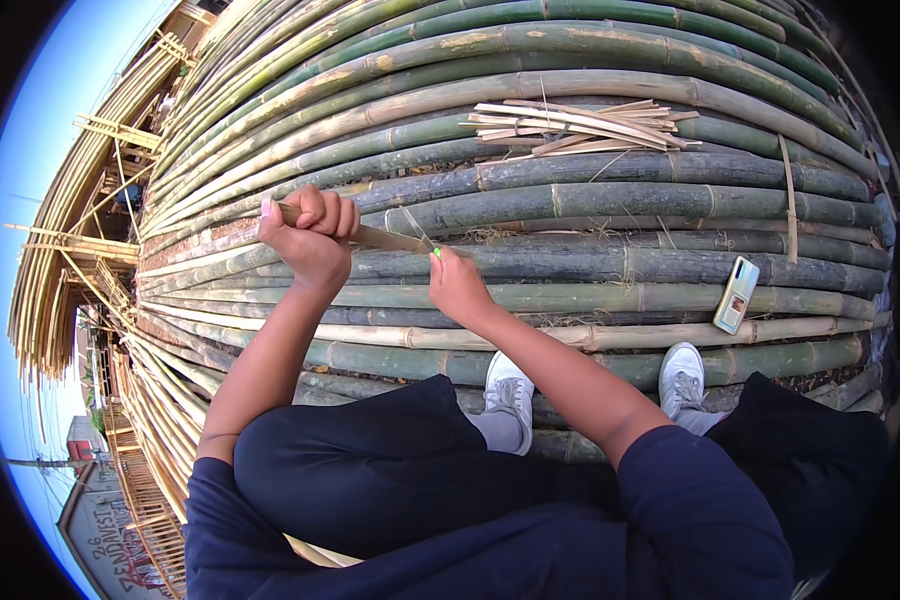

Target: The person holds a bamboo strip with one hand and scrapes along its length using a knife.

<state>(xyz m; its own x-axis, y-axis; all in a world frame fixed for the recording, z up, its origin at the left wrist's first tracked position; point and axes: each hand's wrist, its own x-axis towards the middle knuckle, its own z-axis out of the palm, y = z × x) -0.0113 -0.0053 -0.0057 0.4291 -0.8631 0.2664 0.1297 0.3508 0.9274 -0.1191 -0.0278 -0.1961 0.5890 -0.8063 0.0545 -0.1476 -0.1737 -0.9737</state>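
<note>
My left hand (315, 232) is closed in a fist around a flat brown bamboo strip (388, 239), whose short end pokes out by the thumb. The strip slants down to the right, toward my right hand (457, 283). That hand is closed too, gripping what looks like a small knife (436, 252); a bright green bit and a dark edge show at the fingertips, against the strip's far end. A thin pale sliver sticks up there. Most of the tool is hidden by my fingers. Both hands are held above the bamboo poles (570, 264).
A loose pile of split bamboo strips (582, 127) lies on the poles ahead. One strip (789, 200) rests across them at right, near a phone (736, 295). My white shoes (510, 388) stand on the poles. Bamboo racks (80, 230) rise at left.
</note>
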